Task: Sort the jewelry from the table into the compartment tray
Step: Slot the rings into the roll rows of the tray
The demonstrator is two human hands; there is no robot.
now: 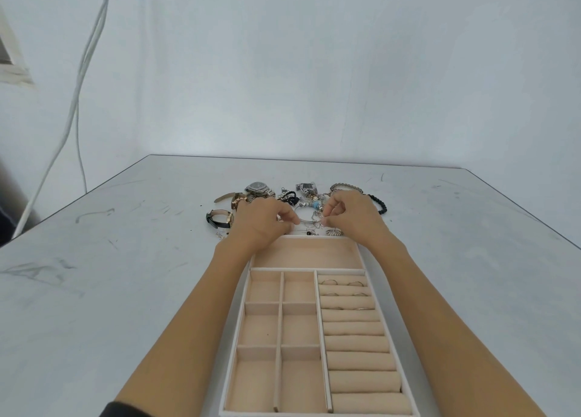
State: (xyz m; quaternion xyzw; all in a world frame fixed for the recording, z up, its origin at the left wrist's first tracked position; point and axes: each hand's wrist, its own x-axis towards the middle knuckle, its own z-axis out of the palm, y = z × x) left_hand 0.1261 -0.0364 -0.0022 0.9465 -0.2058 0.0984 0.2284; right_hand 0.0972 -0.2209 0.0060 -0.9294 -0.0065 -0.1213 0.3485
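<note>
A beige compartment tray (358, 271) lies before me, with several rings (329, 281) slotted in its far ring rolls. Beyond its far edge a pile of jewelry (309, 196) covers the table: watches, bracelets, a black bead bracelet (380, 203). My left hand (262, 221) and my right hand (352, 217) are both just past the tray's far rim, fingertips pinched on the two ends of a thin silver bangle (306, 221). Small earrings (309, 232) lie under it.
A black-strap watch (220, 220) lies left of my left hand, and a steel watch (259, 189) behind it. White cables (78, 102) hang at the left against the wall. The grey table (125, 275) has its far edge near the wall.
</note>
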